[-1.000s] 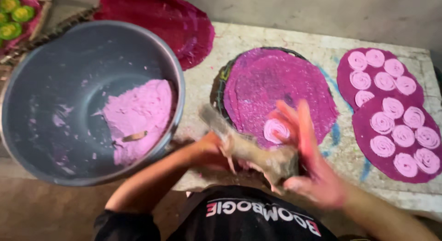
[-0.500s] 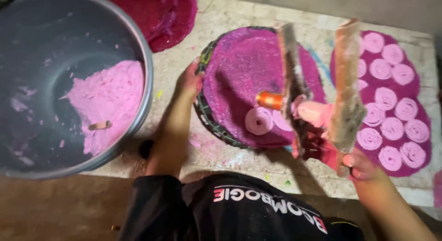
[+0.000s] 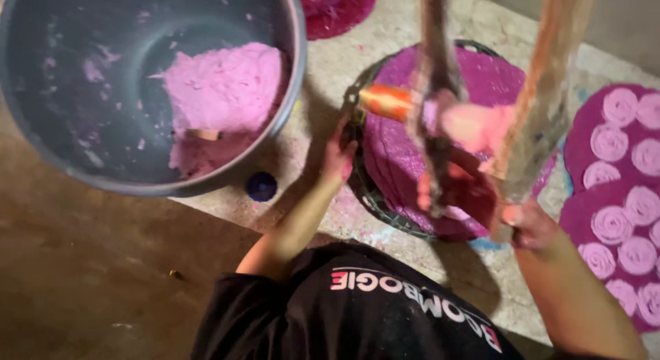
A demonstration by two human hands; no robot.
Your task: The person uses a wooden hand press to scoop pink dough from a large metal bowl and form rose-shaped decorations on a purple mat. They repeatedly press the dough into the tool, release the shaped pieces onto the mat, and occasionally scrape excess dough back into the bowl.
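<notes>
1. Your right hand is closed around the lower end of a hand press, a two-handled wooden tool held up close to the camera and blurred; a lump of pink dough sits between its handles, with an orange cylinder sticking out to the left.
2. The press hangs over a round woven tray covered with a magenta cloth, which lies on the bench.
3. Your left hand rests on the tray's left rim, fingers curled over the edge.
4. To the right, a second magenta mat carries rows of pale pink dough spirals, just beside the tray.
5. To the left stands a big grey basin, its rim near the tray, holding a heap of pink dough mix with a small wooden piece lying in it.
6. A small dark blue cap lies on the bench between basin and tray.
7. Another magenta cloth shows at the top edge.
</notes>
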